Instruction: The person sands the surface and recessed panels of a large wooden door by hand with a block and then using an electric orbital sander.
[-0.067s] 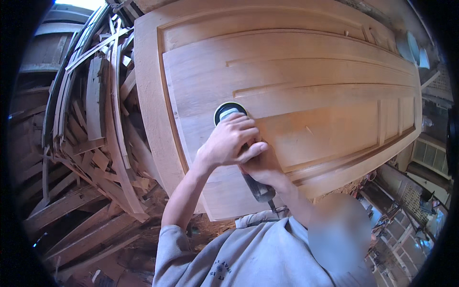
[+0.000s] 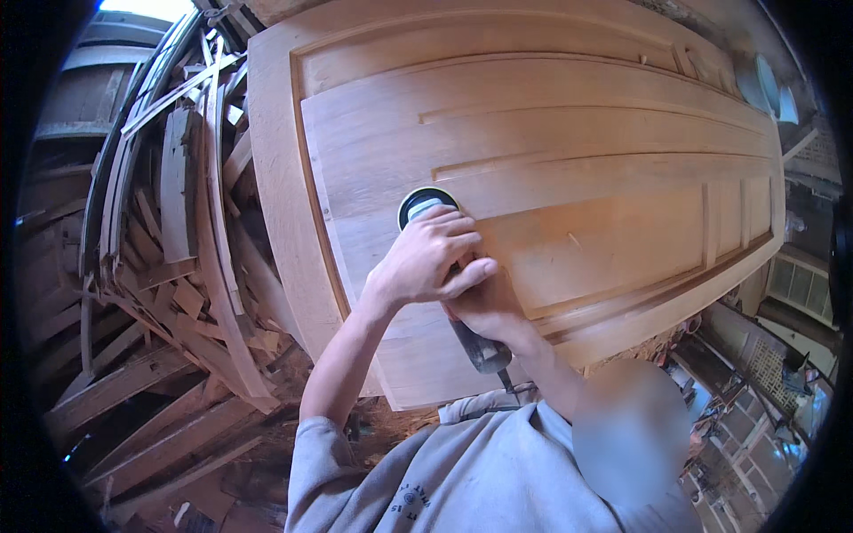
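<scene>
An angle grinder with a dark body [image 2: 485, 350] lies low over a paneled wooden door [image 2: 604, 233]. Its round, pale-rimmed sanding disc [image 2: 411, 206] rests against the door's bare wood near the left end. My left hand [image 2: 426, 256] is closed over the grinder's head, just behind the disc. Farther back, my right hand [image 2: 490, 306] wraps round the body, its fingers partly hidden by my left hand. From the tool's rear end a cord [image 2: 506, 380] runs toward my shirt.
Beneath the door lies another wooden door [image 2: 277, 133], its frame showing at the left and far side. Scrap boards [image 2: 178, 191] are heaped along the left. Light blue rounded objects [image 2: 764, 87] stand at the far right. Wood shavings [image 2: 626, 349] lie past the near edge.
</scene>
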`<state>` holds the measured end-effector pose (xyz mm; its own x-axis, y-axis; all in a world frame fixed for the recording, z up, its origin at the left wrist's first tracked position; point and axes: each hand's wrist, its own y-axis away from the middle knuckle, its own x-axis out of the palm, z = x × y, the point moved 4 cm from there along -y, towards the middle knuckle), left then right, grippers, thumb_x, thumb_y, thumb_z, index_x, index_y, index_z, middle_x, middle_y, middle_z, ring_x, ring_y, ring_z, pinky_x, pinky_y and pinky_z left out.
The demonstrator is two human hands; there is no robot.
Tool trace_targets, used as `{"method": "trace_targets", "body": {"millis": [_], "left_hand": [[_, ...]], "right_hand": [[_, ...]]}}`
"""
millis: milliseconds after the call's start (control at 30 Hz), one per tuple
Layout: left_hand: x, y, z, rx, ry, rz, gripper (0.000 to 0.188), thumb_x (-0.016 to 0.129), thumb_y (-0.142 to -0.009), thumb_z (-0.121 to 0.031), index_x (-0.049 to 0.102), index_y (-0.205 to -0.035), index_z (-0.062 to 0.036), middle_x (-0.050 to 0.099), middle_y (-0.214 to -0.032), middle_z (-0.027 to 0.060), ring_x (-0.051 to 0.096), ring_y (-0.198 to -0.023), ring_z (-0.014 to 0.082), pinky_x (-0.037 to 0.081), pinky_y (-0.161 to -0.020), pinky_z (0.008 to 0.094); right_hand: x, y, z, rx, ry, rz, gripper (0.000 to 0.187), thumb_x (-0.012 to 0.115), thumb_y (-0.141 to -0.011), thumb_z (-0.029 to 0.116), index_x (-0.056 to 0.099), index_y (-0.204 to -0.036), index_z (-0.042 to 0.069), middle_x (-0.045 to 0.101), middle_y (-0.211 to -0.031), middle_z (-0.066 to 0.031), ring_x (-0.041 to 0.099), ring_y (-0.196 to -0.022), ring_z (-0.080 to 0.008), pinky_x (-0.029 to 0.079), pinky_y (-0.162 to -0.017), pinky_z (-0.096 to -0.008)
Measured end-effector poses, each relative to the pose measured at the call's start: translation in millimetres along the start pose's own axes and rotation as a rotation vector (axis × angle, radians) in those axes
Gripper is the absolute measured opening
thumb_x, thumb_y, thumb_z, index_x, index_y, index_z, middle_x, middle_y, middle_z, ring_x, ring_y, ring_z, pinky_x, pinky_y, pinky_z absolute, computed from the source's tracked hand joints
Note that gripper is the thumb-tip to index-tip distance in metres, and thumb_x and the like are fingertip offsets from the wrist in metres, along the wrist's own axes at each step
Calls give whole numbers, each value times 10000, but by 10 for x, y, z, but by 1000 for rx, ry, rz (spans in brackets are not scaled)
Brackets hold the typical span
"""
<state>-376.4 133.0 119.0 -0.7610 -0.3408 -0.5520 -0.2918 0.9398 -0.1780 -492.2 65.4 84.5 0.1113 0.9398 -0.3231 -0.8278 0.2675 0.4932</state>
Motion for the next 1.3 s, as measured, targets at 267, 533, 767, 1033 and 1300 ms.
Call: {"method": "trace_targets", "body": {"millis": [267, 533, 767, 1033, 1300], "left_hand": [[88, -226, 157, 14, 34, -3, 268, 505, -939, -177, 626, -738, -48, 585, -743, 129, 581, -754, 340, 447, -802, 426], [305, -604, 105, 64, 82, -58, 346, 527, -963, -215, 643, -713, -6, 609, -707, 163, 602, -716, 368, 469, -776, 444], [541, -916, 17, 44, 106, -76, 297, 525, -936, -195, 638, -722, -23, 619, -764, 166, 601, -773, 370, 446, -801, 463], [889, -1315, -85, 60, 99, -105, 371, 569, -952, -275, 660, -712, -8, 621, -730, 176, 612, -725, 380, 467, -708, 464], [1384, -1931, -231, 32, 82, -87, 468, 578, -927, -382, 614, -627, -23, 638, -713, 186, 636, -742, 397, 493, -719, 476]], "right_hand": [[-109, -140, -39, 13, -5, -35, 370, 759, -825, 199, 547, -1053, -1, 650, -690, -85, 683, -710, -218, 537, -638, -370], [-460, -166, -270, 73, -13, -11, 645, 808, -814, 322, 483, -1273, 7, 682, -1117, -193, 690, -1069, -321, 549, -895, -394], [-857, -87, -337, 30, -178, -82, 519, 814, -824, 284, 544, -1159, -6, 676, -897, -117, 701, -857, -218, 556, -731, -383], [-1353, -24, -656, -27, -106, -191, 555, 813, -824, 257, 555, -1232, -17, 692, -1060, -141, 692, -950, -246, 549, -819, -371], [-2020, 69, -826, -10, -217, -192, 512, 794, -845, 228, 582, -1224, -44, 692, -1117, -144, 663, -1002, -220, 527, -861, -359]]}}
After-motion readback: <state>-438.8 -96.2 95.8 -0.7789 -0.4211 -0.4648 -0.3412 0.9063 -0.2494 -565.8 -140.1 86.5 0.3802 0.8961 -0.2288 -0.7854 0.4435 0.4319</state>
